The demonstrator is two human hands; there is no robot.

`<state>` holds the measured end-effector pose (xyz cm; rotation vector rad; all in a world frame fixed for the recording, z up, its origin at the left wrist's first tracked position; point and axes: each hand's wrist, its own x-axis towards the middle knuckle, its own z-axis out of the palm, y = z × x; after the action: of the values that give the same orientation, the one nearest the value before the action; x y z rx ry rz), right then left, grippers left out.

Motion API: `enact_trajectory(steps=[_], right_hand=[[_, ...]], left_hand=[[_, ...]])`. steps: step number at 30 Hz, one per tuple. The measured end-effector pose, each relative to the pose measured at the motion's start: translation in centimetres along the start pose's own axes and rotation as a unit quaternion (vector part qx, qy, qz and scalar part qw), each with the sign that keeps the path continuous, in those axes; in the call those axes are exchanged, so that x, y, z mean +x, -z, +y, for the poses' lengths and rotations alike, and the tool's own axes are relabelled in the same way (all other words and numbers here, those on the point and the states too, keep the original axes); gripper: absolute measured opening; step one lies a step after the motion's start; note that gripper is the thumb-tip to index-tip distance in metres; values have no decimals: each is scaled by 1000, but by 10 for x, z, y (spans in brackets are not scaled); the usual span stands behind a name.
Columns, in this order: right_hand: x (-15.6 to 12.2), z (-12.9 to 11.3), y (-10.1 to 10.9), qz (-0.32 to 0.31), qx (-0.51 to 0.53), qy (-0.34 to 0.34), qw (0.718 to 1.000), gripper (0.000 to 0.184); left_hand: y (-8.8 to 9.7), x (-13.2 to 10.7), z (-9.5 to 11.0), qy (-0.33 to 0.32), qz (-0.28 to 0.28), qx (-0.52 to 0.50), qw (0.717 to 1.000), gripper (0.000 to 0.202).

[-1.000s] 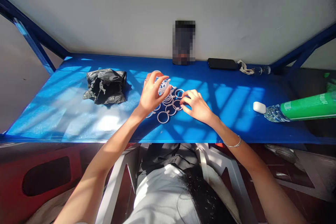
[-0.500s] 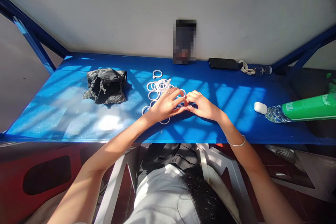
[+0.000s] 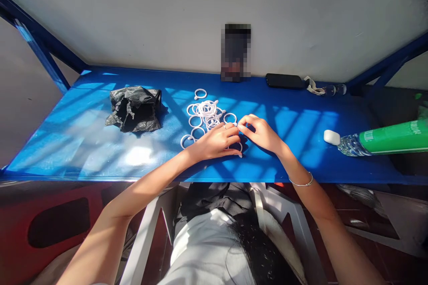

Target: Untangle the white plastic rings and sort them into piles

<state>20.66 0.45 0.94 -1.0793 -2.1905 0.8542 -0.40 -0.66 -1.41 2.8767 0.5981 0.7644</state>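
Note:
Several white plastic rings (image 3: 204, 113) lie in a loose pile on the blue table (image 3: 100, 151), with one ring (image 3: 200, 94) apart behind the pile. My left hand (image 3: 216, 142) rests at the pile's near right edge, fingers curled and pinched on a white ring (image 3: 238, 147). My right hand (image 3: 262, 132) meets it fingertip to fingertip, also pinched on a ring. What sits exactly between the fingertips is too small to make out.
A crumpled black plastic bag (image 3: 134, 108) lies left of the rings. At the back wall stand a blurred upright item (image 3: 236, 52), a black phone (image 3: 284, 81) and a small cord (image 3: 314, 87). A green-labelled bottle (image 3: 384, 137) lies at the right.
My left hand set down the bunch of rings it held up, came down to the right and now meets my right hand at the pile's near edge.

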Motion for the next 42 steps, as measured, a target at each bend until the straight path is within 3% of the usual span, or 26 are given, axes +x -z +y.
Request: enact_trajectory(steps=[7, 11, 14, 17, 20, 23, 29, 34, 38, 42], right_hand=[[0, -1, 6, -12, -8, 20, 1000, 19], [1, -4, 9, -22, 11, 10, 1000, 23], [1, -7, 11, -31, 55, -24, 998, 29], [1, -9, 9, -49, 125, -64, 989, 38], [1, -12, 2, -91, 197, -82, 973, 52], [1, -15, -8, -128, 271, -97, 949, 66], [0, -15, -20, -121, 389, -113, 906, 73], [2, -13, -20, -74, 411, -119, 901, 77], [4, -11, -12, -32, 351, -111, 929, 69], [5, -9, 1, 57, 192, -101, 975, 61]], left_hand=[[-10, -1, 7, -27, -126, 12, 992, 24], [-10, -1, 6, 16, -62, 14, 998, 31], [-2, 1, 6, 82, 13, -64, 994, 28], [10, 5, 9, 159, 37, -194, 967, 24], [21, 10, 15, 218, -3, -328, 919, 35], [26, 14, 20, 238, -34, -425, 873, 47], [27, 16, 20, 232, -25, -502, 833, 54], [25, 15, 17, 246, 3, -536, 808, 60], [25, 14, 16, 250, 41, -483, 838, 54], [23, 10, 11, 219, 94, -315, 919, 27]])
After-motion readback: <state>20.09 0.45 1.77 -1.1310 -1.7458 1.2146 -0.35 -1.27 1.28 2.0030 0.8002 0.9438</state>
